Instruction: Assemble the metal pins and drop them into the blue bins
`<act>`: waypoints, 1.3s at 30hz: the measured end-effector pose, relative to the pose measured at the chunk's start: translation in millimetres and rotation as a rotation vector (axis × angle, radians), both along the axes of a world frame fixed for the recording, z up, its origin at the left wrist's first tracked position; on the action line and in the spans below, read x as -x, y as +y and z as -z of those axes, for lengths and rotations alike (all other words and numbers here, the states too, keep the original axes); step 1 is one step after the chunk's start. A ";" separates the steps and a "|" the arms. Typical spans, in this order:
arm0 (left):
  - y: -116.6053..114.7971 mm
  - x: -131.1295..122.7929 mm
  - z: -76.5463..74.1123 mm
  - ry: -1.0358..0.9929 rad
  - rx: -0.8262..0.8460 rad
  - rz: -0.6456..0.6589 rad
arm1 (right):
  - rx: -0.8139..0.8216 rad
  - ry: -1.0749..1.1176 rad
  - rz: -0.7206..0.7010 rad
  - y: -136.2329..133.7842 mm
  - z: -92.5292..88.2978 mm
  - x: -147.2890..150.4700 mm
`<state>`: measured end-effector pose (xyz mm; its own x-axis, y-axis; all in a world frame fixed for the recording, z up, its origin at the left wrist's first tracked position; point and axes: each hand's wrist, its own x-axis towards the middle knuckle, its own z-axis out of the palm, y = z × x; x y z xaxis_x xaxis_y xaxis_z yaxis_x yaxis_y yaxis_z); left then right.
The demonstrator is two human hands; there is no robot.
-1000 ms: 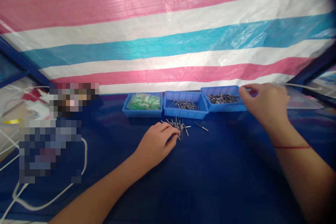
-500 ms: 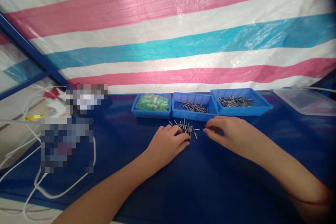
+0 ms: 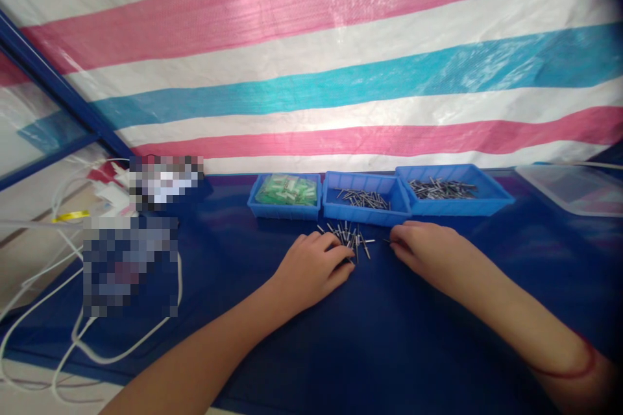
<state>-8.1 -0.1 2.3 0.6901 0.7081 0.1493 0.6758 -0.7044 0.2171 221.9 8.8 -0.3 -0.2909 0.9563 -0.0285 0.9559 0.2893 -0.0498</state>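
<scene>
Many loose metal pins [image 3: 346, 233], one apart

Pile sits on the blue table [image 3: 370, 331], just in front of the middle bin [image 3: 363, 211]. Left hand [image 3: 311, 269] at its near edge, fingers curled; I can't tell if gripping. Right hand [image 3: 428, 246]: fingertips together, apparently pinching a single pin [image 3: 386, 240]. I'd call these light, stiff, slick, not fragile; I'd pinch mid-shank.
</scene>
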 end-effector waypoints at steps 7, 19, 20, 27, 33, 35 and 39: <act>-1.6 -0.2 -0.5 -0.035 0.010 -0.008 | -0.002 -0.024 -0.005 2.4 12.7 -5.6; -12.5 -8.2 -11.1 -0.529 0.434 -0.036 | 0.071 0.983 -0.190 -30.1 -32.6 35.1; -13.3 -9.0 -11.4 -0.573 0.485 -0.047 | 0.073 1.040 -0.203 -33.2 -31.7 40.0; -16.2 -11.1 -7.1 -0.874 0.843 -0.076 | 0.005 1.195 -0.131 -36.8 -21.6 50.8; -14.9 -11.6 -3.4 -0.891 0.814 -0.104 | 0.033 1.175 -0.132 -35.6 -15.0 50.8; -14.8 -11.5 -3.0 -0.854 0.802 -0.109 | -0.003 1.149 -0.127 -35.1 -13.6 50.0; -15.1 -11.4 -4.2 -0.829 0.796 -0.099 | -0.027 1.110 -0.132 -34.8 -15.2 48.5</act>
<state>3.3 -15.2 6.5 0.5256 0.8506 0.0175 0.1626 -0.1206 0.9793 173.4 -26.0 14.9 -0.2412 0.9125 0.3303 0.3468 0.3990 -0.8488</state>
